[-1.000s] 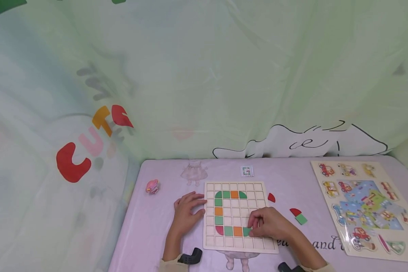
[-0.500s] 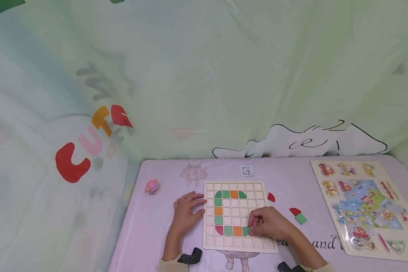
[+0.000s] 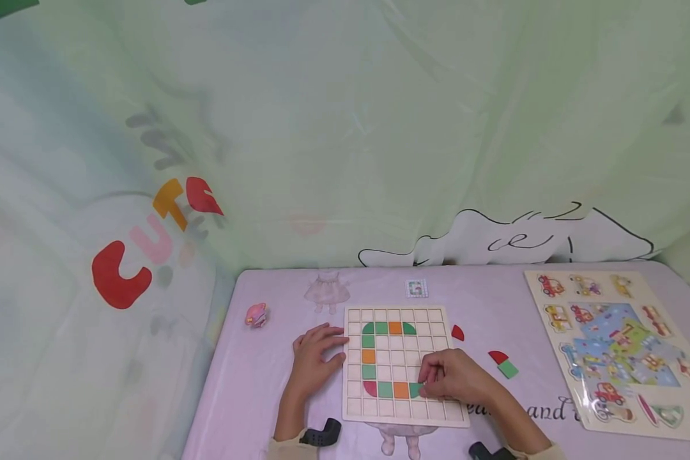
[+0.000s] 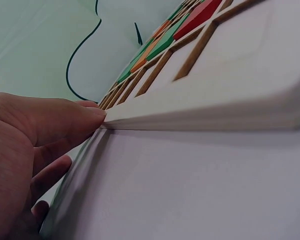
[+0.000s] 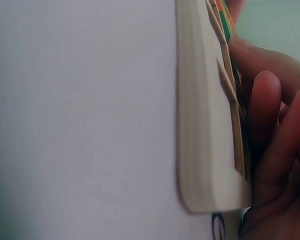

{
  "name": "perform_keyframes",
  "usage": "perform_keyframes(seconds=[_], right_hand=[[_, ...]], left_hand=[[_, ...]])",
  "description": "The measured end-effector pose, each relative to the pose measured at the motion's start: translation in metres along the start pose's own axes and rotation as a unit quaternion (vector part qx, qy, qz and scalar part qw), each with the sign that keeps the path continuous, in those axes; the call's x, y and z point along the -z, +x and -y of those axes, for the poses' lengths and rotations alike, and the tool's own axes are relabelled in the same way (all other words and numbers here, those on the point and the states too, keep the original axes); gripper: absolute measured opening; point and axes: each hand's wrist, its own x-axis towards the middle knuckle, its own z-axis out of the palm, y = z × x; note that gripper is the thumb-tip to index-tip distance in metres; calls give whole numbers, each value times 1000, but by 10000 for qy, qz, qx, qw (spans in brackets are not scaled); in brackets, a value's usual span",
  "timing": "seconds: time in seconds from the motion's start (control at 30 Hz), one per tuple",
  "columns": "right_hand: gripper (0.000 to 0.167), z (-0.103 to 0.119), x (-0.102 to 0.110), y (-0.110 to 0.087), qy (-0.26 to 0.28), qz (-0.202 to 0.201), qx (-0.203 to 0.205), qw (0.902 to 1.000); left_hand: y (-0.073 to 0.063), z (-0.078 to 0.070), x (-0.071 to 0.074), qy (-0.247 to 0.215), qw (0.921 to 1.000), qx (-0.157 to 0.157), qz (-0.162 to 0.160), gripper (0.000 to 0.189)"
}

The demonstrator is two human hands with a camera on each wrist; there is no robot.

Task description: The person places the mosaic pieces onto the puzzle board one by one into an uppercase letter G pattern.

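A wooden grid board (image 3: 431, 409) lies on the table in front of me, with green, orange and red tiles set in a C-like outline. My left hand (image 3: 317, 358) rests at the board's left edge with loosely spread fingers. In the left wrist view its thumb (image 4: 92, 116) touches the board's side. The right hand (image 3: 457, 377) is over the board's lower right part, fingers curled, thumb and forefinger on a green tile (image 3: 415, 390) at the end of the bottom row. That tile is partly hidden by the fingertips. A red tile (image 3: 370, 388) fills the lower left corner.
Right of the board lie a red quarter-circle tile (image 3: 457, 333), another red quarter-circle tile (image 3: 498, 356) and a green square tile (image 3: 508, 369). A small pattern card (image 3: 416, 289) lies behind it. A pink figurine (image 3: 257, 315) stands left, a picture puzzle board (image 3: 638, 415) far right.
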Motion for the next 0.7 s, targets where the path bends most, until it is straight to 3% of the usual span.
perform_keyframes(seconds=[0.33, 0.7], right_hand=[[17, 2, 1, -3, 49, -29, -7, 10000], [16, -1, 17, -16, 523, -129, -129, 9985]], left_hand=[[1, 0, 0, -40, 10000, 38, 7, 27], [1, 1, 0, -60, 9998, 177, 104, 26]])
